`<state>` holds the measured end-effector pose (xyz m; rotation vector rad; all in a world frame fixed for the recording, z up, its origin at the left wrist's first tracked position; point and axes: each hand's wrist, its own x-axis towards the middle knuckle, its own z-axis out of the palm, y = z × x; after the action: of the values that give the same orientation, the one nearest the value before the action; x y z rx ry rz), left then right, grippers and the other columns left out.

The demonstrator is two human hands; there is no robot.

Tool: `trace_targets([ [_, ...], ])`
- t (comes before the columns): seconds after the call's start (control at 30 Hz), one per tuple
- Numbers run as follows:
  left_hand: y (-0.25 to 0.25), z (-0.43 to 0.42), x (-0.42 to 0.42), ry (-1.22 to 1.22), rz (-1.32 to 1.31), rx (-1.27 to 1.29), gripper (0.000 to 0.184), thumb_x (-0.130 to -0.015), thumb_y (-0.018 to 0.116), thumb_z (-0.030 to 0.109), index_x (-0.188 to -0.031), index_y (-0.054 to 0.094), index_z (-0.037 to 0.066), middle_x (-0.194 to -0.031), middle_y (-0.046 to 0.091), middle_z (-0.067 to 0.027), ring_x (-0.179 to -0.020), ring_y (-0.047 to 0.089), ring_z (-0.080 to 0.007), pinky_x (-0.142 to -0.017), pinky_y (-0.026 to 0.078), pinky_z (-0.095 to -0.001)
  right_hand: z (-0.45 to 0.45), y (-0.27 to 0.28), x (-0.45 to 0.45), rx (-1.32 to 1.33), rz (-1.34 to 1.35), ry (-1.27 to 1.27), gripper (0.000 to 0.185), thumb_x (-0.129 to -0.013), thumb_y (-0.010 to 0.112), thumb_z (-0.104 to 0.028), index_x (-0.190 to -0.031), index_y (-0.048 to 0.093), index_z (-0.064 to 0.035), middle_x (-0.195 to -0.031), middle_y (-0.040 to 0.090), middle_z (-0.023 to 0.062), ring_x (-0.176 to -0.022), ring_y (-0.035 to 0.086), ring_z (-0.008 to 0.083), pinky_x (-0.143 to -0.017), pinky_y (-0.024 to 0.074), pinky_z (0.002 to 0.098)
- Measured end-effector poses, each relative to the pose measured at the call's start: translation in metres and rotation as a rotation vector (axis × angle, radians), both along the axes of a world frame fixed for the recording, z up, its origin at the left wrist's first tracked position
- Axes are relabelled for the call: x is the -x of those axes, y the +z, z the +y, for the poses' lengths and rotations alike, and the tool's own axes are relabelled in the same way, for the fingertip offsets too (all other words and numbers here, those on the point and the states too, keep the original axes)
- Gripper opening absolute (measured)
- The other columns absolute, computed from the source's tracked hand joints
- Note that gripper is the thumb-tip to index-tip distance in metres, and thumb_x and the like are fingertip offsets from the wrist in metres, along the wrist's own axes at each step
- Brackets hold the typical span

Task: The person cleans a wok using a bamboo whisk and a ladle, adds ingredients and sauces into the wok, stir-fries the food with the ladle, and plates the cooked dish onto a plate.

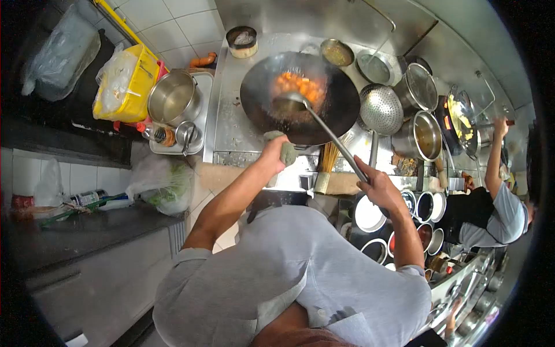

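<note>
A large dark wok (254,95) sits on the steel stove, with orange chunks of food (300,87) in it and steam or spatter around them. My left hand (274,155) is closed around a folded grey-green cloth (288,154) at the wok's near edge. Whether a wok handle lies under the cloth is hidden. My right hand (378,186) grips the long handle of a metal ladle (332,137), whose bowl rests in the wok beside the food. Right of the wok, a perforated strainer (381,110) lies with its handle toward me.
Metal pots (426,136) and a wire sieve (421,87) stand at the right. A bamboo brush (328,159) is at the stove's front. On the left are a steel pot (173,98) and a yellow basket (139,81). Another person (497,214) works at a second wok.
</note>
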<state>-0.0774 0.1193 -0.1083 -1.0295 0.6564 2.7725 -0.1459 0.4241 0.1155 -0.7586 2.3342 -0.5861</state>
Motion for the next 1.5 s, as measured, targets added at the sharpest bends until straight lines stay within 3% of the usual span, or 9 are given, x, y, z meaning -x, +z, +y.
trace_targets([
  [0.43,-0.059,0.052,-0.033,0.143,-0.033,0.291,0.016,-0.087,0.06,0.016,-0.102,0.058,0.012,-0.1,0.062,-0.0101,-0.084,0.063,-0.0244,-0.069,0.056,-0.0432,-0.004,-0.036,0.005,0.064,0.287,-0.053,0.077,-0.083,0.06,0.0,-0.153,0.036,-0.023,-0.086,0.066,0.0304,-0.077,0.065,0.0483,-0.076,0.0525,0.054],
  [0.63,-0.022,-0.009,0.044,0.143,-0.055,0.066,0.011,-0.079,0.061,0.009,-0.072,0.054,0.013,-0.065,0.053,-0.0053,-0.052,0.057,-0.022,-0.044,0.046,-0.039,-0.014,-0.056,0.007,0.27,-0.248,-0.433,0.072,-0.089,0.063,-0.006,-0.154,0.035,-0.0159,-0.066,0.052,0.0005,-0.051,0.046,0.0083,-0.046,0.0396,0.0281],
  [0.83,-0.052,-0.017,0.051,0.024,0.0,0.063,0.008,-0.082,0.061,0.014,-0.077,0.054,0.013,-0.07,0.057,-0.0071,-0.059,0.061,-0.0258,-0.056,0.056,-0.044,-0.069,-0.17,0.036,0.457,0.109,-0.436,0.065,-0.089,0.055,-0.003,-0.15,0.035,0.0007,-0.114,0.065,0.0314,-0.095,0.067,0.0326,-0.087,0.0518,0.0396],
  [0.97,-0.004,-0.007,0.047,0.006,-0.082,0.003,0.005,-0.081,0.06,0.014,-0.08,0.055,0.011,-0.081,0.06,-0.0087,-0.07,0.063,-0.0269,-0.063,0.058,-0.0448,-0.081,-0.119,0.045,0.336,-0.416,-0.535,0.066,-0.088,0.056,0.0,-0.15,0.035,-0.0002,-0.107,0.069,0.0281,-0.092,0.07,0.0356,-0.083,0.0532,0.0405],
  [1.13,-0.047,-0.014,0.054,0.075,-0.064,-0.086,0.005,-0.08,0.059,0.012,-0.084,0.056,0.01,-0.088,0.06,-0.0094,-0.077,0.064,-0.0283,-0.068,0.059,-0.0466,-0.105,-0.197,0.084,0.456,0.276,-0.339,0.067,-0.09,0.058,-0.003,-0.153,0.036,-0.0085,-0.069,0.056,0.0016,-0.051,0.05,0.0097,-0.046,0.0418,0.0272],
  [1.2,-0.048,-0.014,0.054,0.057,-0.057,-0.033,0.004,-0.081,0.059,0.012,-0.083,0.056,0.011,-0.086,0.059,-0.0088,-0.074,0.063,-0.0283,-0.068,0.059,-0.0461,-0.112,-0.233,0.113,0.666,0.55,-0.158,0.069,-0.09,0.059,-0.003,-0.154,0.034,-0.0099,-0.076,0.063,0.0069,-0.057,0.055,0.0137,-0.051,0.0457,0.0308],
  [1.27,-0.031,-0.008,0.054,0.1,-0.09,-0.019,0.005,-0.08,0.06,0.011,-0.079,0.055,0.011,-0.076,0.057,-0.0077,-0.063,0.061,-0.0272,-0.055,0.054,-0.0444,-0.117,-0.175,0.1,0.43,-0.193,-0.243,0.072,-0.088,0.06,-0.003,-0.154,0.033,-0.0102,-0.088,0.071,0.013,-0.065,0.064,0.0194,-0.059,0.0507,0.0378],
  [1.33,-0.025,-0.008,0.055,0.142,-0.119,-0.001,0.009,-0.079,0.061,0.01,-0.074,0.054,0.012,-0.067,0.055,-0.0066,-0.053,0.058,-0.0262,-0.043,0.048,-0.0427,-0.099,-0.156,0.098,0.353,-0.059,-0.103,0.072,-0.085,0.062,-0.011,-0.152,0.035,-0.0093,-0.119,0.063,0.0318,-0.099,0.069,0.0373,-0.087,0.0526,0.0414],
  [1.5,-0.035,-0.007,0.05,0.19,-0.026,-0.021,0.01,-0.082,0.061,0.011,-0.074,0.054,0.012,-0.067,0.056,-0.006,-0.054,0.059,-0.0243,-0.045,0.049,-0.0413,-0.054,-0.088,0.038,-0.249,0.501,0.195,0.078,-0.084,0.056,-0.006,-0.155,0.029,-0.0238,-0.087,0.068,0.0254,-0.079,0.068,0.0407,-0.072,0.0547,0.0492],
])
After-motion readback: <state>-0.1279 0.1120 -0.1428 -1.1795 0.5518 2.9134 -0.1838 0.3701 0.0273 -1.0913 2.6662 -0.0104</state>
